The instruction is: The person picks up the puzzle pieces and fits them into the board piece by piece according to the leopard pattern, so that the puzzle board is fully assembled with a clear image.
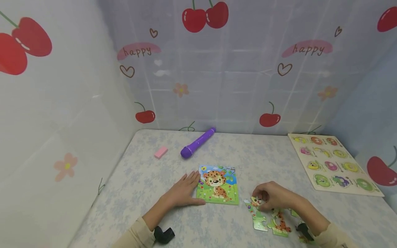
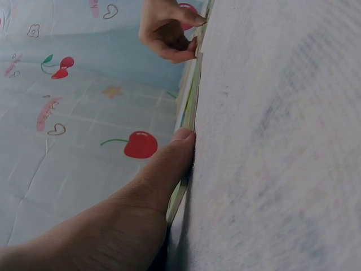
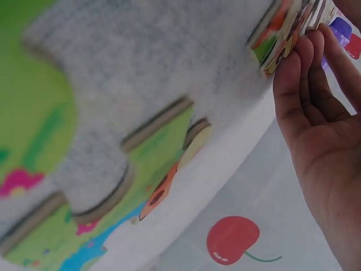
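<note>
We rested our left hand (image 1: 183,193) beside the leopard board (image 1: 218,186) on the desk (image 1: 133,193), fingers straight and grasping nothing; its fingertips touched the board's left edge and its thumb lay against the near left corner. The board lay flat just to the right of that hand, between it and our right hand (image 1: 276,196). With the right hand we pinched a puzzle piece (image 1: 255,201) between thumb and curled fingers, low over the desk. Just below this hand lay more leopard pieces (image 1: 281,225), partly hidden by it. Beyond the left hand we had a purple microphone (image 1: 198,144), tilted away to the right, and, left of that, a small pink block (image 1: 161,152). Beyond the right hand and to its right lay a fruit board (image 1: 330,188). Farther off, past both hands, hung a cherry-printed curtain (image 1: 223,86).
</note>
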Tool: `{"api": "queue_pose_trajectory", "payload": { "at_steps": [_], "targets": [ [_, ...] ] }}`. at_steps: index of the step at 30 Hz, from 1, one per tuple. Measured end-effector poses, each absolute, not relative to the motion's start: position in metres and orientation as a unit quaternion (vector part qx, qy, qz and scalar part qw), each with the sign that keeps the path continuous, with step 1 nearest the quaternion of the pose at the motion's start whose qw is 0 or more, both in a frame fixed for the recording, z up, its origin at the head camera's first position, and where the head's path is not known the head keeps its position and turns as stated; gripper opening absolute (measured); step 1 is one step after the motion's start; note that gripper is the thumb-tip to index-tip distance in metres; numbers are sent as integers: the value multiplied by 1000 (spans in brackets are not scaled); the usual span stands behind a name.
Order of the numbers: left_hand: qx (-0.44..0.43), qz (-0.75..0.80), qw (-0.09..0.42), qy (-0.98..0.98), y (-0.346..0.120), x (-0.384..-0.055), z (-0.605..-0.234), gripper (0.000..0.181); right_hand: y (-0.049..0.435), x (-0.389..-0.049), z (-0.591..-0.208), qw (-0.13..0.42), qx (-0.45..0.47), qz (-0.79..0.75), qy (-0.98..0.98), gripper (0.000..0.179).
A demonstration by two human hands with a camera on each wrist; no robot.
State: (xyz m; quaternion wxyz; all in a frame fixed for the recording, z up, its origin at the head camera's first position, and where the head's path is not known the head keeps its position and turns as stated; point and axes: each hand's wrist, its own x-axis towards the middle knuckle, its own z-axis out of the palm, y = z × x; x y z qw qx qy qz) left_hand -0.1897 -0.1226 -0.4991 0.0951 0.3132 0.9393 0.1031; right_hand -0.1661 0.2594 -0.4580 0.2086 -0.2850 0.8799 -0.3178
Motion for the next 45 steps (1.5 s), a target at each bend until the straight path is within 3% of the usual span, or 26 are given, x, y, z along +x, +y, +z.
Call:
{"api": "queue_pose_trajectory", "payload": {
  "at_steps": [6,45],
  "targets": [
    [310,99,95,941,-124,-189,-500,110,262,-167,-459,173,-278,-310,892,34],
    [310,87,89,943,-121,-188,-498,110,244,-168,-446,90,-231,-273,930,29]
  ]
}}
